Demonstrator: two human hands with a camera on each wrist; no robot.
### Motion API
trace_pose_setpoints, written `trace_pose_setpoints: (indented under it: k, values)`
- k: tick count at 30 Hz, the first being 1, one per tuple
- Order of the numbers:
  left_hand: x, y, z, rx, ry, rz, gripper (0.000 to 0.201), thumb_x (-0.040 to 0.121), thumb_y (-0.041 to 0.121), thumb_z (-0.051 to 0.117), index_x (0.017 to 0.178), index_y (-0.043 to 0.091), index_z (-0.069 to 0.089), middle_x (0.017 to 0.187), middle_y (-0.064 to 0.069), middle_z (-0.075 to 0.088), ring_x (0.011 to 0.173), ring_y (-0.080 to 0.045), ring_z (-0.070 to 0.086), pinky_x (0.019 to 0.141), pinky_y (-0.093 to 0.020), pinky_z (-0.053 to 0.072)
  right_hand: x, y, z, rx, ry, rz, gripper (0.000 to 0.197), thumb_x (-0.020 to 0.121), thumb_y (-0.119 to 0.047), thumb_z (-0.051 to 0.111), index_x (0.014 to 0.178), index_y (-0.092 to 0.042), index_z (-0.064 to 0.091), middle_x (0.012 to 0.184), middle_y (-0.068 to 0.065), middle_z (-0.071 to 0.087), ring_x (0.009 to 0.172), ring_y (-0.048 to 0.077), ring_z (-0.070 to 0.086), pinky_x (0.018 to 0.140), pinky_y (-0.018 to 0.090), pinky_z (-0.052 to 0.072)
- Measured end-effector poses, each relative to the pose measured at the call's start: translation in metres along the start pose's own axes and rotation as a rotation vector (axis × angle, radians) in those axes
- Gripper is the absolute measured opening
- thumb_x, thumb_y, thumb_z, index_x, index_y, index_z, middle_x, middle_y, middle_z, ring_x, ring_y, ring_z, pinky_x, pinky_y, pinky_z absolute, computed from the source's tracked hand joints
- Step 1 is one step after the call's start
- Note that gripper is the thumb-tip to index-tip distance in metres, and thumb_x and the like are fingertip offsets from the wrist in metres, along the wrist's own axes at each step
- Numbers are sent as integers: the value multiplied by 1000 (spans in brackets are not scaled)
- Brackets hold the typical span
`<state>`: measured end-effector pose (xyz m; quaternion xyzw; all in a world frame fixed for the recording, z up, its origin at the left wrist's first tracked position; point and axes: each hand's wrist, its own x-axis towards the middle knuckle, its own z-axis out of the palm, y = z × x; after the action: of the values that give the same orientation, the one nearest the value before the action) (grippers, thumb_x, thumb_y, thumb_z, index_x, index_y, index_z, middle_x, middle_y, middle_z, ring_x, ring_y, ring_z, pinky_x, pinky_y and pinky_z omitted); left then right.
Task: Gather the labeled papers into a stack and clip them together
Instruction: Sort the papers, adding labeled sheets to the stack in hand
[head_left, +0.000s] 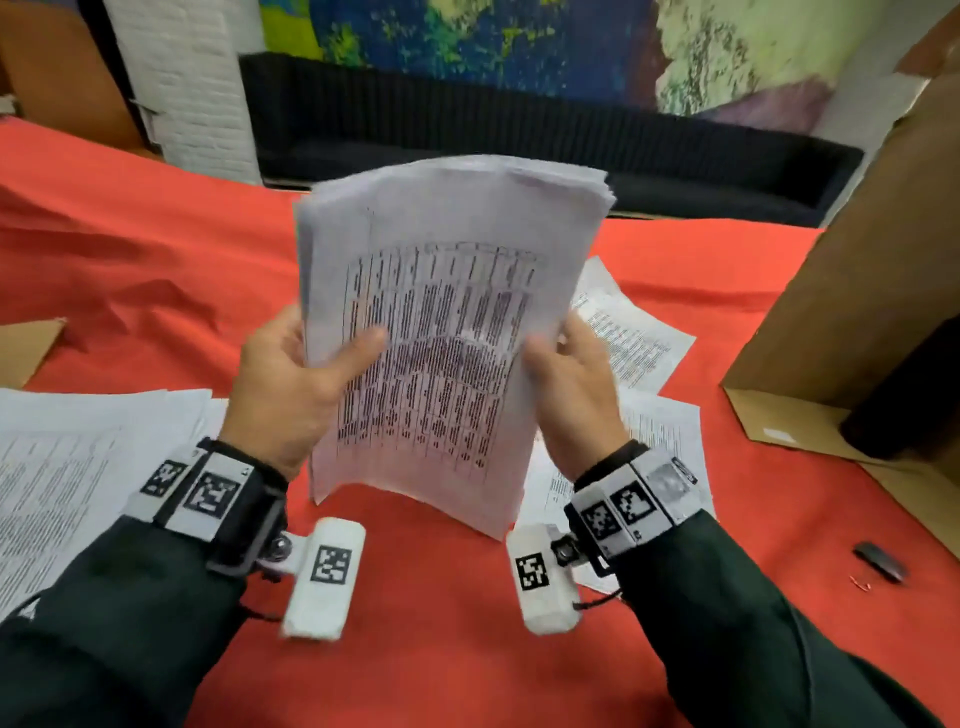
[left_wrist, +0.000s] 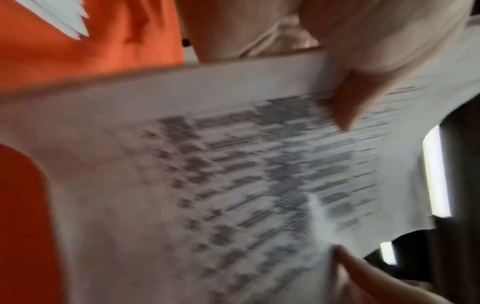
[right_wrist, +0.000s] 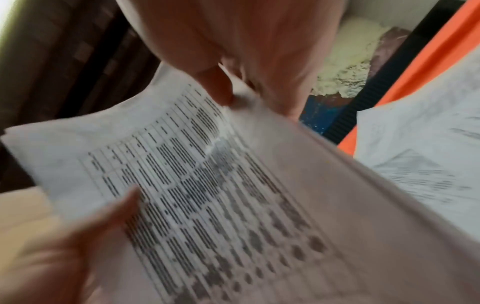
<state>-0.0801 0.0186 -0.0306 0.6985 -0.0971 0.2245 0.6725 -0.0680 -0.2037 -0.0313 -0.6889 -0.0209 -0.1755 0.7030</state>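
Gripping a thick stack of white printed papers (head_left: 441, 332) upright above the red tablecloth (head_left: 156, 249), the left hand (head_left: 291, 384) and right hand (head_left: 566, 384) each clasp one side edge, thumbs on the front sheet. Left wrist view: blurred, a thumb presses the printed table. Right wrist view: loose printed sheets (right_wrist: 426, 156) lie at right.

Red-clothed table (head_left: 156, 249); loose papers (head_left: 78, 457), cardboard (head_left: 810, 431)
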Motion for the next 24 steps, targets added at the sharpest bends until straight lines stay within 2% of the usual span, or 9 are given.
trace_pose_setpoints:
  k: [2,4,6,11,13,16,18,21,24]
  values:
    - [5,-24,-23,243,27,-86,8,83,32,84,86,26,80,71,25,75,73,-10,69,79,-43,63,2,13,-2,-109,-163,146,27,82,-28,66,108,-21,66,109,6,73,103,33,71,88,54,58]
    - [11,-35,-48,393,167,-65,30,81,38,81,91,11,79,63,13,72,69,-11,58,66,-34,58,3,27,-9,-403,-325,238,42,85,-33,71,123,-19,58,119,2,65,111,28,65,92,45,54]
    - [16,-36,-75,510,242,-105,32,88,31,78,99,1,76,77,-5,70,75,-14,57,55,-23,48,1,45,-15,-853,-509,247,73,82,-41,76,143,-17,44,139,4,52,128,26,53,106,44,46]
    - [6,-56,-110,845,38,-417,28,95,25,71,117,7,73,114,-21,74,102,-39,69,90,-48,54,-3,71,1,-1242,-693,246,101,67,-43,79,151,-29,24,148,9,38,135,40,41,107,57,43]
    - [-3,-59,-111,879,9,-496,43,94,17,70,133,7,56,122,-24,69,106,-43,65,91,-47,49,-1,71,8,-1336,-731,243,98,67,-38,76,150,-30,23,147,8,37,135,40,41,104,57,46]
    - [-14,-58,-110,841,9,-481,81,93,6,68,154,31,23,136,-17,60,98,-40,63,82,-42,44,1,70,14,-1487,-783,208,94,69,-33,77,147,-29,25,143,6,36,128,41,46,95,55,53]
    - [-16,-59,-110,866,-84,-459,77,91,1,63,148,46,36,137,-13,61,87,-35,65,75,-38,47,2,73,13,-1558,-784,168,87,69,-25,78,141,-28,30,137,5,37,119,39,52,87,53,57]
    - [-13,-62,-111,817,-130,-503,46,89,0,54,94,38,79,120,-6,74,86,-33,71,85,-41,56,10,71,9,-1574,-777,175,81,69,-19,77,138,-27,34,132,4,40,116,36,54,83,51,58]
    - [-11,-59,-114,820,-80,-531,43,89,5,53,75,37,79,100,-3,79,93,-37,73,93,-46,56,15,68,15,-1434,-795,265,90,67,-35,76,145,-26,33,137,7,44,119,36,57,92,48,55]
